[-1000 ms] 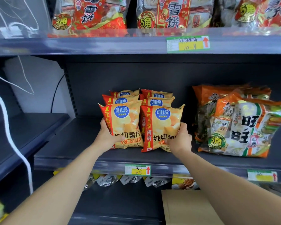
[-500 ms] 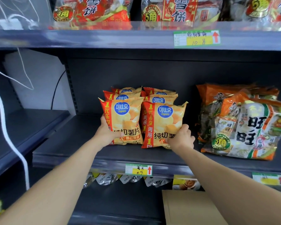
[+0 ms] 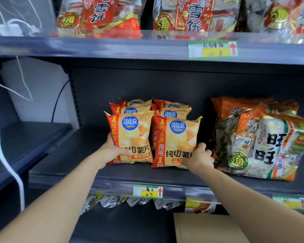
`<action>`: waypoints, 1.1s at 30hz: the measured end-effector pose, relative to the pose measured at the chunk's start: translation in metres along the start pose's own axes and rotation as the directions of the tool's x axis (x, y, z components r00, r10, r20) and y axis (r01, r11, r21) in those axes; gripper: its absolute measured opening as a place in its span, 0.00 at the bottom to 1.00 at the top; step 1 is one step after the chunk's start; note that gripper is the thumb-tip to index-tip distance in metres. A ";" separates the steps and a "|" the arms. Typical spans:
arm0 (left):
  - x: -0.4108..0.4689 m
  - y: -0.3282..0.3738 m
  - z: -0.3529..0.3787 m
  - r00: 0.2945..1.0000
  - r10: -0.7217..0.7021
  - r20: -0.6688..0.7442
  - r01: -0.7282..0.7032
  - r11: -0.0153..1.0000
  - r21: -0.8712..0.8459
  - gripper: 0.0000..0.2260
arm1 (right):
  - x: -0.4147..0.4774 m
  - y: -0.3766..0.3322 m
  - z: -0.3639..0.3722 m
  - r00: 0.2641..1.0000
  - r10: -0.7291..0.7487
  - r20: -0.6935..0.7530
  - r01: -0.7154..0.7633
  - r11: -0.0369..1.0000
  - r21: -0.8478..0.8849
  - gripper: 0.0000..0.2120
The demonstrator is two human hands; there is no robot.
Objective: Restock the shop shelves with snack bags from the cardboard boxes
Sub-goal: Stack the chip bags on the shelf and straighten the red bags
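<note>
Two chip bags stand at the front of the shelf (image 3: 65,160), one in each hand.

To the right, near the chips, large mixed snack packs (image 3: 263,146) lean on the same shelf, and a cardboard box (image 3: 205,228) sits below, cut off by the frame so its contents are hidden. The left chip bag (image 3: 132,135) and right chip bag (image 3: 175,139) stand upright side by side in front of two short rows, of which only the tops show. They look light, puffy and slick, with brittle contents, so a gentle hold low on the outer edge suits them best. The left hand (image 3: 112,151) grips its bag's lower left edge with the thumb across the front and the fingers hidden behind. The right hand (image 3: 198,158) pinches the other bag's lower right corner, covering it. The writing on the price tag (image 3: 148,191) is too small to read surely.
</note>
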State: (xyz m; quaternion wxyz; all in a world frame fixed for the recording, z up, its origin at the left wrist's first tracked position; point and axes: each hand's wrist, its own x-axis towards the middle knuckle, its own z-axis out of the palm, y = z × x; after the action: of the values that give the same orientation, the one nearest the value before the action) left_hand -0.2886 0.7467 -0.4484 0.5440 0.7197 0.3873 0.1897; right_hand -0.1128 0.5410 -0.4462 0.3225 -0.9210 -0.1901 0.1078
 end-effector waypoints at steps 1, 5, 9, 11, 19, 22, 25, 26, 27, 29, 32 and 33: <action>0.002 0.000 -0.001 1.000 -0.008 0.010 0.008 1.000 0.002 0.44 | 0.001 0.000 0.000 1.000 0.006 0.006 -0.006 1.000 0.002 0.38; 0.010 0.000 -0.007 0.999 -0.037 0.028 0.037 0.999 0.005 0.43 | 0.003 -0.001 0.002 0.999 0.010 0.030 -0.011 1.000 0.022 0.37; 0.016 0.003 -0.012 0.996 -0.060 0.060 0.059 0.998 0.012 0.43 | 0.005 -0.002 0.006 0.999 0.017 0.051 -0.018 1.000 0.019 0.36; 0.019 0.005 -0.011 0.994 -0.073 0.075 0.072 0.997 0.021 0.43 | 0.007 -0.003 0.008 0.999 0.024 0.045 -0.025 0.999 0.033 0.36; 0.015 0.009 -0.003 0.996 -0.060 0.070 0.057 0.997 0.043 0.42 | 0.007 -0.001 0.009 0.999 0.024 0.029 -0.025 0.999 0.040 0.34; 0.011 0.007 -0.005 0.998 -0.062 0.030 0.060 0.996 0.066 0.46 | 0.004 0.000 0.008 0.999 0.014 0.033 -0.015 0.999 0.037 0.34; 0.005 0.004 -0.005 0.997 -0.072 0.008 0.070 0.992 0.102 0.50 | 0.003 0.004 0.006 0.999 0.004 0.042 -0.005 0.999 0.038 0.34; 0.003 0.003 -0.005 0.997 -0.071 0.001 0.071 0.991 0.113 0.50 | 0.003 0.005 0.006 0.999 0.004 0.045 -0.005 0.999 0.038 0.34; 0.000 0.003 -0.005 0.997 -0.070 -0.011 0.071 0.990 0.122 0.50 | 0.003 0.006 0.005 0.999 0.003 0.047 -0.004 0.999 0.036 0.34; -0.005 0.004 -0.003 0.997 -0.063 -0.041 0.068 0.989 0.128 0.49 | 0.003 0.008 0.005 0.999 0.000 0.049 -0.001 0.999 0.037 0.34; -0.014 0.012 0.000 0.993 -0.018 -0.117 0.031 0.993 0.115 0.46 | 0.001 0.006 0.006 0.999 -0.006 0.044 0.004 0.999 0.041 0.34; -0.018 0.015 0.001 0.987 0.008 -0.162 0.010 0.994 0.107 0.46 | 0.000 0.005 0.006 0.999 -0.004 0.037 0.003 0.999 0.033 0.35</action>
State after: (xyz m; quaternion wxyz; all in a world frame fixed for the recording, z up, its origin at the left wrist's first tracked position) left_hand -0.2937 0.7309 -0.4322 0.4715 0.7299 0.4401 0.2262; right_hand -0.1131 0.5403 -0.4539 0.3344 -0.9130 -0.1957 0.1275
